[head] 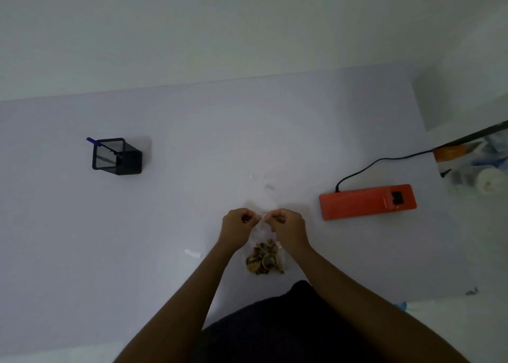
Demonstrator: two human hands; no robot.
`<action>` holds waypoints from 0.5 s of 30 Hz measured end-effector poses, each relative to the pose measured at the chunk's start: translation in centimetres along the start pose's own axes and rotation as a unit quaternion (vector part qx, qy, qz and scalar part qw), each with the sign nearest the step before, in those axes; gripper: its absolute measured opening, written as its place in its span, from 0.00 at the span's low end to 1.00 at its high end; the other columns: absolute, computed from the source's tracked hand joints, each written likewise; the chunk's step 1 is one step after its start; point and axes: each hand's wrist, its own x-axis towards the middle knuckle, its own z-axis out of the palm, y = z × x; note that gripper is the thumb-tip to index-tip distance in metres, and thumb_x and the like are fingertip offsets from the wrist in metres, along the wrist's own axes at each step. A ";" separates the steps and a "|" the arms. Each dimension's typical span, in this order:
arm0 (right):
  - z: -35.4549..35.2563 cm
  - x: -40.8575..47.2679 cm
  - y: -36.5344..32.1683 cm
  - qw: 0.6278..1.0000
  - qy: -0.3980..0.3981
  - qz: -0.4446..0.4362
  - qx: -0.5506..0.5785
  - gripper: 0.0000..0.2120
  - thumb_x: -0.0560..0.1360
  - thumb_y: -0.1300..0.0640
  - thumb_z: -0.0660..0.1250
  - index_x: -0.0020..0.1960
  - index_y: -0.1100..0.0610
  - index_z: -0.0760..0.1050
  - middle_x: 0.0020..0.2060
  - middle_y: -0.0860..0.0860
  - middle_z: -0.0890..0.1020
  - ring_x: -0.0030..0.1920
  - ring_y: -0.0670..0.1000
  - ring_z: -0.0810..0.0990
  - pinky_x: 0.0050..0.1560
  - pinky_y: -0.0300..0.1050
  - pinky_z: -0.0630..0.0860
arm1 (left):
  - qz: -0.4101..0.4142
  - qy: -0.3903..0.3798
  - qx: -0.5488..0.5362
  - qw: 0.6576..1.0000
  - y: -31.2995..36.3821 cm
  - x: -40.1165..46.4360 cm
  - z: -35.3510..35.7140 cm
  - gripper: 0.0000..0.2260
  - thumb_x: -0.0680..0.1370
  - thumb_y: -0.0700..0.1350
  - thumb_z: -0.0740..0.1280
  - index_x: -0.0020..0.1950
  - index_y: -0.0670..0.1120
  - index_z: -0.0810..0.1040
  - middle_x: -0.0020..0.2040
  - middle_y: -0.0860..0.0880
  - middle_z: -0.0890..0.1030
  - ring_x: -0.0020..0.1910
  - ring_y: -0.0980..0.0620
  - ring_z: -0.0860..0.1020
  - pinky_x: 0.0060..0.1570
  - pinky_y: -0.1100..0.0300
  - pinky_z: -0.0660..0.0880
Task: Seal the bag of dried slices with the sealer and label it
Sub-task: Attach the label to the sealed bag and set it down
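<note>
bag of dried slices (265,256) on bench (192,170) | left hand (238,225), right hand (288,226) fingers pinched on bag top | sealer (367,201) at 3 o'clock | pen holder (116,156) at 10 o'clock

A black mesh pen holder (117,156) stands far left of the hands, well apart. A blue pen (93,141) leans inside. Clutter (472,161) lies far right.

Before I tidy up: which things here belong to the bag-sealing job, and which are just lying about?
For the job:
bag of dried slices, held by both hands
orange sealer
pen in the mesh holder

Lying about:
clutter at the right edge
</note>
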 end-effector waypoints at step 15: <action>0.9 2.1 0.5 0.999 -0.005 0.009 -0.049 0.04 0.75 0.57 0.73 0.46 0.58 0.83 0.39 0.50 0.85 0.41 0.48 0.83 0.41 0.36 0.77 | -0.054 0.021 0.014 0.998 -0.3 1.0 1.1 0.10 0.77 0.48 0.69 0.39 0.45 0.84 0.34 0.49 0.83 0.37 0.49 0.82 0.43 0.52 0.79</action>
